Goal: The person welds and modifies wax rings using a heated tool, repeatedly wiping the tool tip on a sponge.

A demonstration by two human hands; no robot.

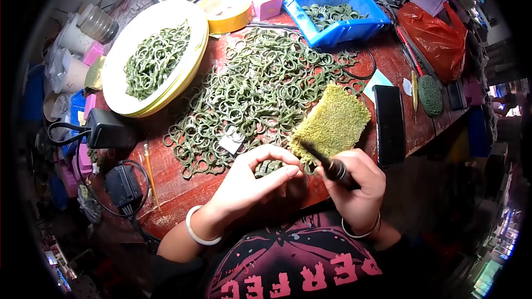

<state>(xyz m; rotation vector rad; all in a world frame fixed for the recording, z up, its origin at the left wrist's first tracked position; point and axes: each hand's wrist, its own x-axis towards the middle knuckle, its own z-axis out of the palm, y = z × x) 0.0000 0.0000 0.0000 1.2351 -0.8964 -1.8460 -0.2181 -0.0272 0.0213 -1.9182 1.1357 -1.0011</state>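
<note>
My left hand (pixel 249 180) is curled around a small stack of green rings (pixel 267 168), thumb and forefinger pinching close to them. My right hand (pixel 357 188) grips a dark pen-shaped tool (pixel 330 165), which looks like a soldering iron or wax pen. Its tip lies over the near left edge of a yellow-green, rough-textured sponge (pixel 335 119); whether it touches the sponge I cannot tell. Beyond both hands spreads a wide heap of loose green rings (pixel 260 88). A small white paper tag (pixel 231 143) rests on the heap's near side.
Stacked pale plates (pixel 113 86) with more rings stand left; a blue bin (pixel 338 32) holds rings at the back. A black phone (pixel 389 124) lies right of the sponge, near a red plastic bag (pixel 432 33). Black adapters and cords (pixel 123 185) line the left of the red table (pixel 183 199).
</note>
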